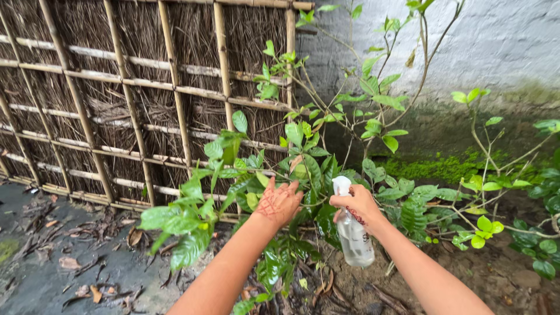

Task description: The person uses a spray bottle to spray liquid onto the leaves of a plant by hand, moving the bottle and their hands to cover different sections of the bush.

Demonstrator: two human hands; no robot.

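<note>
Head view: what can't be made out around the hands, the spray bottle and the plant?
- Left hand: its fingertips are buried among the plant's leaves, so what they pinch is hidden.
- Spray bottle: the right hand wraps its neck, hiding the trigger; the liquid level is unclear through the clear wall.
- Plant's base: covered by foliage and forearms.
- Bamboo fence: cut off by the left and top edges.

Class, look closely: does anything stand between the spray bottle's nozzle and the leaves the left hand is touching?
Nothing visible. The spray bottle in the right hand faces the leaves directly beside the left hand.
</note>
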